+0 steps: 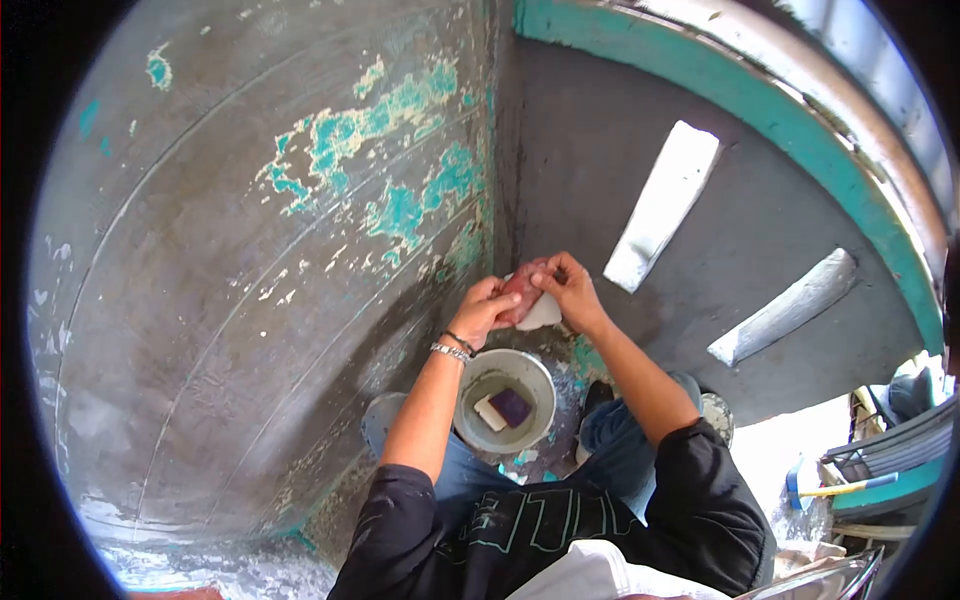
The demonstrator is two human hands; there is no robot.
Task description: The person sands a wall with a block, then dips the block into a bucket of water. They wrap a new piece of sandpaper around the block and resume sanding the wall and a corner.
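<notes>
My left hand (484, 311) and my right hand (567, 287) hold a reddish-brown piece (522, 291) between them, in front of the wall corner. Fingers of both hands are closed on its edges. A white piece (541, 313) shows just below it, between the hands; whether it is attached cannot be made out. Under my left hand stands a round bucket (547, 385) with grey liquid inside. A dark purple block (511, 408) and a pale block (489, 413) lie together in the bucket.
A grey wall (230, 230) with patches of turquoise paint rises at the left. The dark wall (600, 130) ahead has two bright slots. A blue-headed tool with a yellow handle (835, 489) lies at the right. Paint flakes lie around the bucket.
</notes>
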